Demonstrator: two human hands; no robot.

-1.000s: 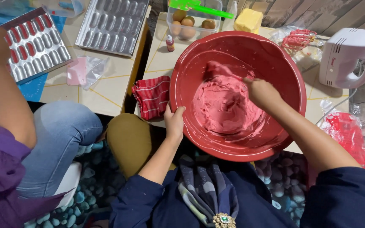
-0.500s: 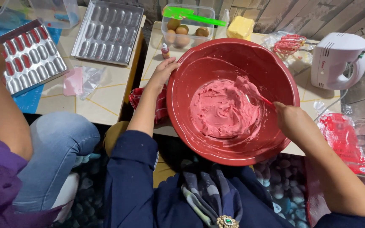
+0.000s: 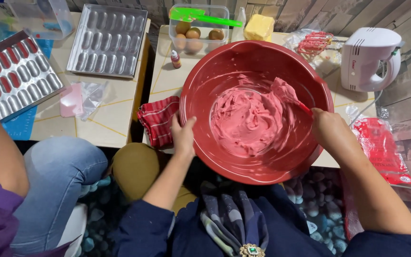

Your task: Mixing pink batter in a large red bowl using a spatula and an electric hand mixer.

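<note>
A big red bowl of pink batter is steadied at its near-left rim by the left hand, fingers spread flat against the wall. A spatula is gripped in the closed right hand, its blade loaded with batter. The mixing is best done with slow folds scraped off the wall, the bowl kept pinned on the table.

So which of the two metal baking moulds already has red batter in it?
The silver oval-cavity mould at far left, tilted, with several cavities filled red. The other silver mould, lying flat nearer the clear tub of eggs, has only bare cavities.
</note>
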